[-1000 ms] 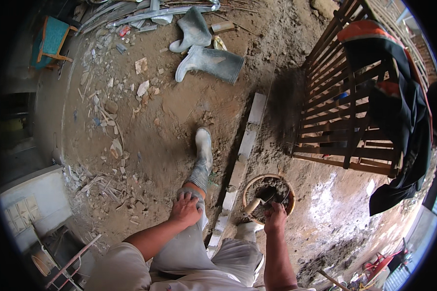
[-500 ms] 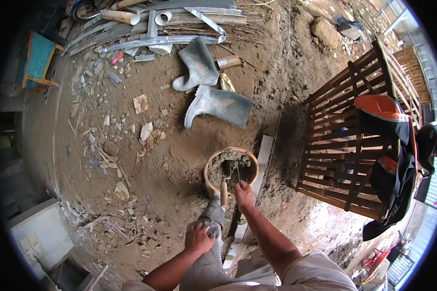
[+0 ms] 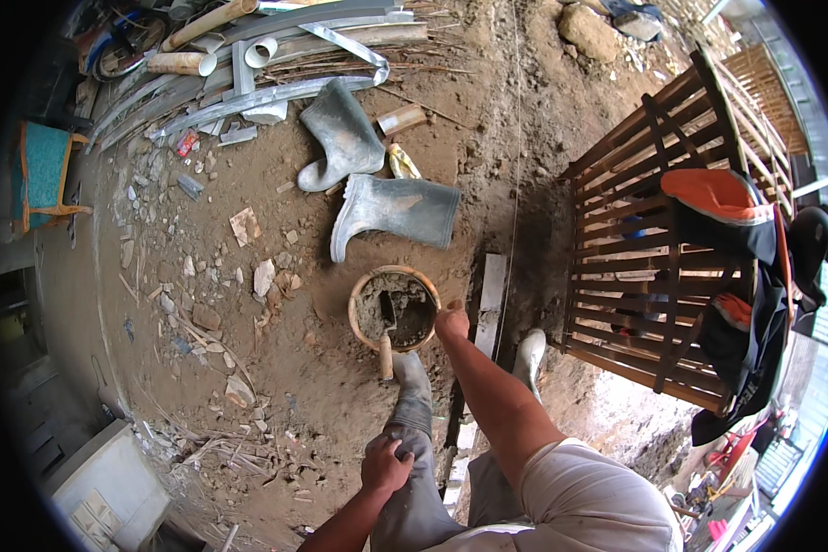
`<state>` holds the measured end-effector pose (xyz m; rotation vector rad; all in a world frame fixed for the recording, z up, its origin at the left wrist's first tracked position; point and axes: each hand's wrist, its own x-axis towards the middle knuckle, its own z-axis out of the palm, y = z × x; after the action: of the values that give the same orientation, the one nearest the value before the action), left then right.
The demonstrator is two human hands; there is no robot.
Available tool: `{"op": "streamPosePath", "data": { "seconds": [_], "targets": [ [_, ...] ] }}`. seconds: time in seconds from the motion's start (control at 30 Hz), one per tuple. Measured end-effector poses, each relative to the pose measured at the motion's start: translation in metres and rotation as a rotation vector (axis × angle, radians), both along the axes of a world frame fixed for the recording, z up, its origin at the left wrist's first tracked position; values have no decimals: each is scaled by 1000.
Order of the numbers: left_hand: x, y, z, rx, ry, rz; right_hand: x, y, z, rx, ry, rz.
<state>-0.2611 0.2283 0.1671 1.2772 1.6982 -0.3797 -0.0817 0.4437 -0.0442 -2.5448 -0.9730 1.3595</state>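
A round bucket (image 3: 352,317) of wet grey mortar (image 3: 373,293) stands on the dirt in front of my left boot. Inside it leans a trowel (image 3: 385,357), its blade in the mortar and its wooden handle over the near rim. My right hand (image 3: 452,322) is closed at the bucket's right rim; what its fingers grip is hidden. On my bent left leg, around the knee, rests my left hand (image 3: 386,466), holding nothing, fingers draped over the grey trousers.
Two grey rubber boots (image 3: 396,210) lie beyond the bucket. At right stands a slatted wooden frame (image 3: 630,267) with a dark and orange jacket (image 3: 718,198) over it. Rubble (image 3: 264,276) covers the left ground. Pipes and metal strips (image 3: 276,92) are piled far left.
The bucket has shifted forward and left, away from my boot, with the trowel in it. My right hand has moved from above the near rim to the right rim. The view has shifted too.
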Motion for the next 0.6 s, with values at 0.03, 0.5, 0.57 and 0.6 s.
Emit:
{"op": "streamPosePath", "data": {
  "seconds": [0.03, 0.5, 0.57, 0.6],
  "targets": [
    [1, 1, -4, 12, 2, 21, 7, -3, 2, 18, -58, 6],
    [82, 29, 20, -89, 208, 59, 166, -134, 54, -146, 331, 433],
    [49, 31, 22, -70, 84, 192, 202, -158, 38, -18, 223, 636],
    [12, 37, 28, -73, 66, 267, 189, -137, 63, -194, 246, 399]
  ]
}}
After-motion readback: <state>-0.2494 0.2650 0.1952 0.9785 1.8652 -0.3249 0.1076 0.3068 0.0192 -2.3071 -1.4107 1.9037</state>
